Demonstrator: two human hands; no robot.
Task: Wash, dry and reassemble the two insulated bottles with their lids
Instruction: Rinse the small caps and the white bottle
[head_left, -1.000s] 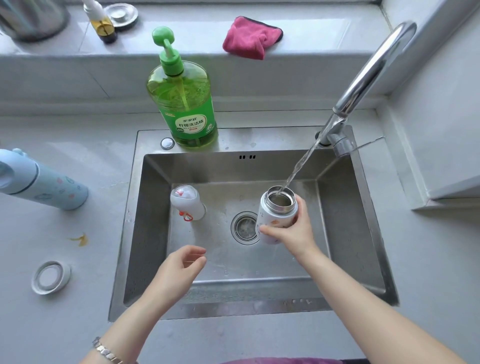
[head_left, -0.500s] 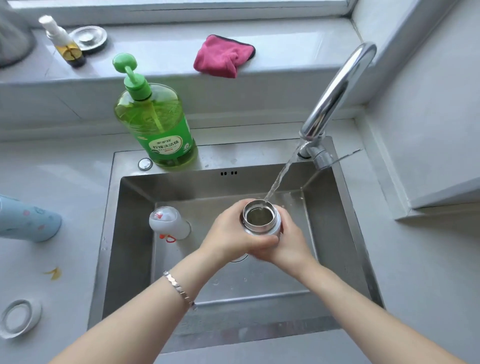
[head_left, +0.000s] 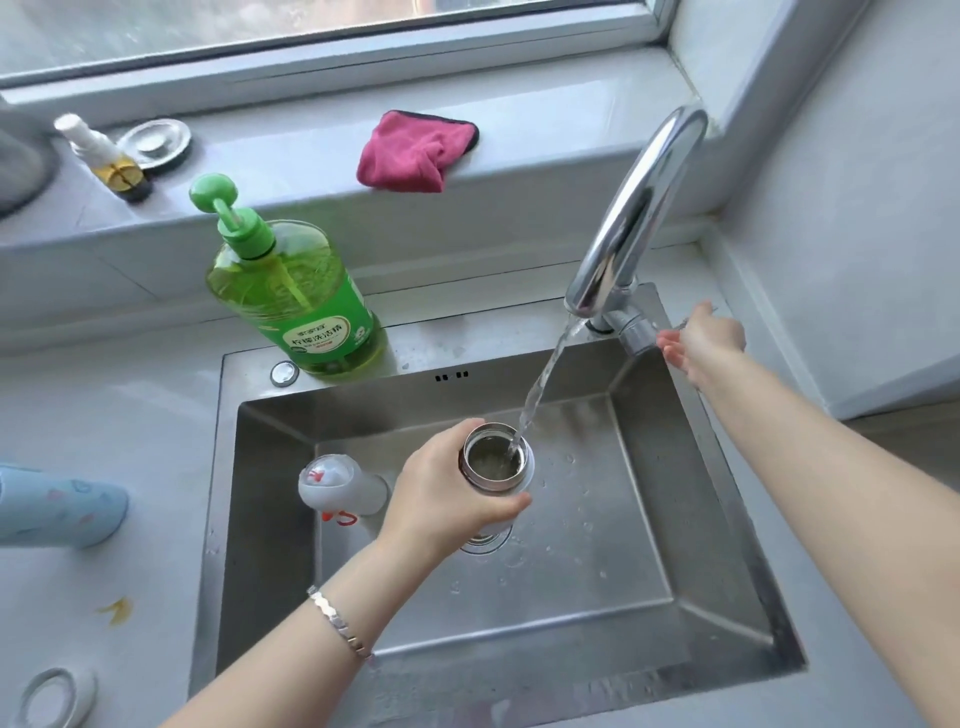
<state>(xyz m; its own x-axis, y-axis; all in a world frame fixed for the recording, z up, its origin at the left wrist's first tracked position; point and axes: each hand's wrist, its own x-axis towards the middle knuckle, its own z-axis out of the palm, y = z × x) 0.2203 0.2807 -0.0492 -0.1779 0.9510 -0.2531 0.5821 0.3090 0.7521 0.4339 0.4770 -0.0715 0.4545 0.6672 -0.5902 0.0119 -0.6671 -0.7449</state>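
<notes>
A person's left hand (head_left: 441, 499) grips an open white insulated bottle (head_left: 497, 484) at the centre of the frame, fingers and thumb curled round its body just below the steel neck. The bottle stands upright above the drain (head_left: 485, 541) of the stainless sink (head_left: 675, 519), and a stream of water (head_left: 543, 384) from the chrome faucet (head_left: 639, 208) falls into its mouth. A silver bracelet (head_left: 337, 621) circles the left wrist.

At right of centre, the right hand (head_left: 704, 340) is at the thin lever (head_left: 678, 326) by the faucet's base, thumb above and fingers below; whether they clamp it cannot be told.

A white lid (head_left: 337, 480) lies in the sink left of the bottle. A light-blue bottle (head_left: 57, 506) lies on the counter at the left edge, with a white ring (head_left: 54, 696) in the lower left corner. Green dish soap (head_left: 296, 296) stands behind the sink. On the sill in the upper part of the frame sit a pink cloth (head_left: 415, 150), a small spray bottle (head_left: 104, 156) and a metal disc (head_left: 154, 143).
</notes>
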